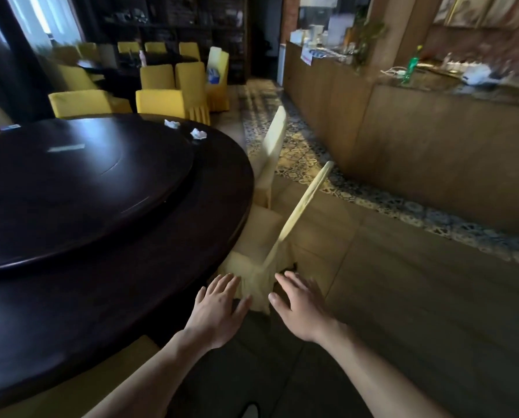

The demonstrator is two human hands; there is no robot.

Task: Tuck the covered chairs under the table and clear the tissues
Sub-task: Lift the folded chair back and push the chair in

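A large round dark table [216, 212] with a turntable fills the left. A cream-covered chair [261, 236] stands at its right edge, seat partly under the tabletop, its thin backrest slanting up to the right. A second cream-covered chair [271, 152] stands farther along the rim. Two crumpled white tissues [172, 123] [198, 133] lie on the far side of the table. My left hand [219, 309] and my right hand [297, 306] hover open, fingers spread, just short of the near chair's skirt, one on each side of it, holding nothing.
A long wooden counter [418, 140] with bottles and clutter runs along the right, leaving a tiled aisle [388, 282] between it and the table. Several yellow-covered chairs [161, 101] ring another dark table at the back. Another cream chair top [125, 366] shows under my left arm.
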